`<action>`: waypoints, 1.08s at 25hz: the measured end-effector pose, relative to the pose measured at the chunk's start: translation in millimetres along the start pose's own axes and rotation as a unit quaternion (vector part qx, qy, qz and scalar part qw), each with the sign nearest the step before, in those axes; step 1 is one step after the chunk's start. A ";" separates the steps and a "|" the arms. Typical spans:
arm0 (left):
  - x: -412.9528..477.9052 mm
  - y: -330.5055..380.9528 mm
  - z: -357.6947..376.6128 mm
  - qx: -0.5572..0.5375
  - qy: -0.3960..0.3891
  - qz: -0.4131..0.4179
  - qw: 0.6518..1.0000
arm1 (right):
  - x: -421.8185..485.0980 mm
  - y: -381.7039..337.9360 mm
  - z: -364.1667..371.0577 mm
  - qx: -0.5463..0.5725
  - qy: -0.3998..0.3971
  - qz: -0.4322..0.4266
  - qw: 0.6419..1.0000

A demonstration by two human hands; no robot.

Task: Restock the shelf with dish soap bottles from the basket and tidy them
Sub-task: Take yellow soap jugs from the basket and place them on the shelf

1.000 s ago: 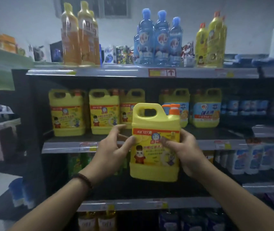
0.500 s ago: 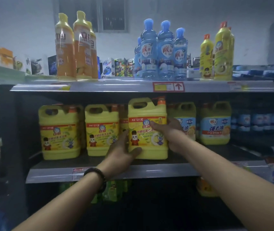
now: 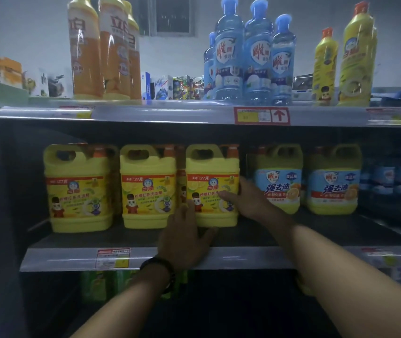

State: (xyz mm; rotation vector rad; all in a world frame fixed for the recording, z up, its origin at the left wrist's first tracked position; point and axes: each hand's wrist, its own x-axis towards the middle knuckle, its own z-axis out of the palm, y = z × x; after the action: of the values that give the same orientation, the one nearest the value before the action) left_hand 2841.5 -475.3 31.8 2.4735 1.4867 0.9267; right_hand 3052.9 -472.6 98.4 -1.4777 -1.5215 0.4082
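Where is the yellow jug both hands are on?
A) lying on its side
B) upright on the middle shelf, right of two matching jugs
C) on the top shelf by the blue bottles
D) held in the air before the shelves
B: the yellow jug stands upright on the middle shelf, third in its row, left hand and right hand on it.

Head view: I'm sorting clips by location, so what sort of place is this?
Probably a shop aisle: a price tag on the shelf edge, rows of identical yellow dish soap jugs, blue bottles above.
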 end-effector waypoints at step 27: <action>-406.9 -143.0 189.9 -0.173 -0.306 -0.163 0.922 | -426.1 230.0 192.7 -0.060 -0.170 0.238 0.954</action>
State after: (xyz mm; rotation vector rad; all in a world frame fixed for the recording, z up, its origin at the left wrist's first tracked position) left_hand 2701.0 -700.5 -357.6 1.9186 1.3061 0.2729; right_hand 2964.1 -739.5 -340.3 -1.9521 -1.4545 0.9071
